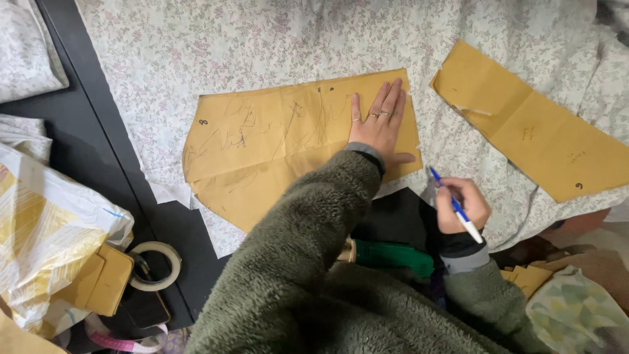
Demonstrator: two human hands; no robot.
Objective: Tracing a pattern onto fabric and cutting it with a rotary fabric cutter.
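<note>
The right hand [460, 204] sits nearest, curled shut around a blue-and-white ballpoint pen [455, 204], the blue tip pointing up and to the left just past the lower right corner of the larger pattern piece. Its wrist comes out of a grey cuff under a shaggy olive-green fleece sleeve [308, 262]. Between the two forearms lies a green plastic tool [392, 254], partly hidden by the sleeves.

The left arm reaches forward across the middle of the view, and the left hand [379, 124] lies flat, palm down, fingers straight and slightly spread, thumb out to the right, pressing on the right end of a large tan paper pattern piece [262, 151]. Two rings show on its fingers. That paper, scribbled with pen lines, lies on a pale floral fabric [196, 46] spread over a black table [92, 131].

There are two tan pattern pieces on the fabric: the second, a long creased one [531, 131], lies to the right, well apart from the left hand.

At the near left edge sits one roll of clear tape [157, 265], beside a stack of small tan card pieces [105, 282] and a white-and-yellow plastic bag [39, 229]. A pink measuring tape [118, 342] curls at the bottom edge.
</note>
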